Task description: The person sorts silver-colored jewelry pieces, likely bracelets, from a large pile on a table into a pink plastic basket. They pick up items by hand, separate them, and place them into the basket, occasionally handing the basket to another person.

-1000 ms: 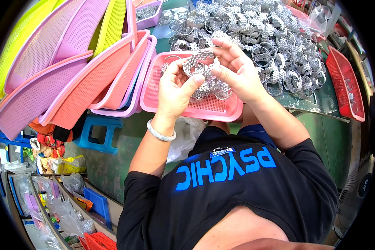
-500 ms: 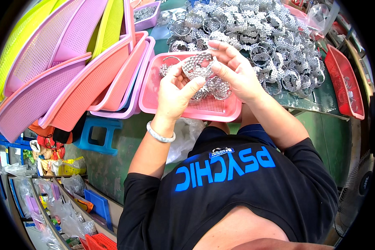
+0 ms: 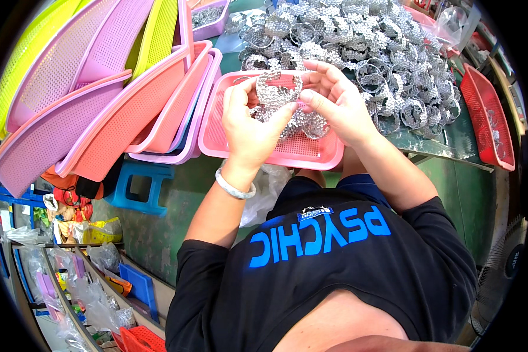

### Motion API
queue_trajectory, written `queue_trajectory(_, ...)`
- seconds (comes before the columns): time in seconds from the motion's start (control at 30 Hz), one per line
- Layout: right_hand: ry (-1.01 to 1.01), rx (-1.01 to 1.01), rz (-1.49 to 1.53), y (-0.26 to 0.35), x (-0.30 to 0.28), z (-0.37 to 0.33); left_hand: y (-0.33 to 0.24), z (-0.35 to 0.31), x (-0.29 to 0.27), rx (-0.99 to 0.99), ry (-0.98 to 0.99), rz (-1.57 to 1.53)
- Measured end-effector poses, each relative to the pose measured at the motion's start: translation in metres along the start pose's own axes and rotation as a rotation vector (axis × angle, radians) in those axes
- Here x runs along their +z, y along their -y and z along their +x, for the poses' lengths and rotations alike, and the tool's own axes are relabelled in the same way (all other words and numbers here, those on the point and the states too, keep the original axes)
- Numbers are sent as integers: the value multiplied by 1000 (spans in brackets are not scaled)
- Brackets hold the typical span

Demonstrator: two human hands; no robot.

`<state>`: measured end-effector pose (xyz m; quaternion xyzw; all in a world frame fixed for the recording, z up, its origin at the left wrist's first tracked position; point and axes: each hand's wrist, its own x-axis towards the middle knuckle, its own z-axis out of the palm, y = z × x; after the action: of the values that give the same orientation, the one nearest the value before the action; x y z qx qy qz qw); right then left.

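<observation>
A silver openwork cuff bracelet (image 3: 276, 94) is raised over a pink perforated basket (image 3: 217, 139). My left hand (image 3: 249, 126) pinches its lower left side between thumb and fingers. At the bracelet's right edge, my right hand (image 3: 340, 108) has its thumb and fingertips against the metal, the other fingers partly raised. Beneath both hands, several more silver bracelets (image 3: 311, 125) lie in the basket, partly covered by my fingers. A large heap of similar bracelets (image 3: 387, 64) covers the green table just beyond my right hand.
Stacked pink, purple and yellow-green baskets (image 3: 120, 117) lean at the left. A red basket (image 3: 488, 120) with a few bracelets sits at the table's right end. A blue stool (image 3: 139, 188) is on the floor at left; a black fan (image 3: 504, 264) stands at right.
The bracelet has been turned in my fingers, so its curved band now stands more upright and faces me. My left hand has shifted slightly right and its wrist has rotated.
</observation>
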<state>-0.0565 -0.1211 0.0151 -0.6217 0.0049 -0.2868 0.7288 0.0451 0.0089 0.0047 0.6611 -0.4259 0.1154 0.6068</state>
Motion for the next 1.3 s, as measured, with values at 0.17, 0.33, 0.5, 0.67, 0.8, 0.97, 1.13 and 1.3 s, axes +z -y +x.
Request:
queue_trajectory(0.17, 10, 30, -66, 1, 6, -2, -7, -1, 1, 181, -32, 239)
queue_trajectory(0.33, 23, 8, -119, 0, 15, 1, -7, -7, 4, 320, -56, 374)
queue_trajectory(0.5, 3, -49, -88, -5, 15, 4, -9, -10, 6, 345, -58, 368)
queue_trajectory(0.67, 76, 3, -71, -7, 2, 7, -10, -14, 0, 189, 8, 166)
queue_trajectory(0.8, 141, -7, -98, -1, -1, 7, 0, -13, -1, 3, -34, -87)
queue_trajectory(0.97, 197, 0, -79, 4, -1, 6, 5, -7, -5, -166, 120, -374)
queue_trajectory(1.13, 257, -32, -54, 2, -4, 8, 2, -7, -5, -261, 208, -532)
queue_trajectory(1.3, 267, -24, -74, 6, -3, 6, -5, -10, -4, -326, 223, -602)
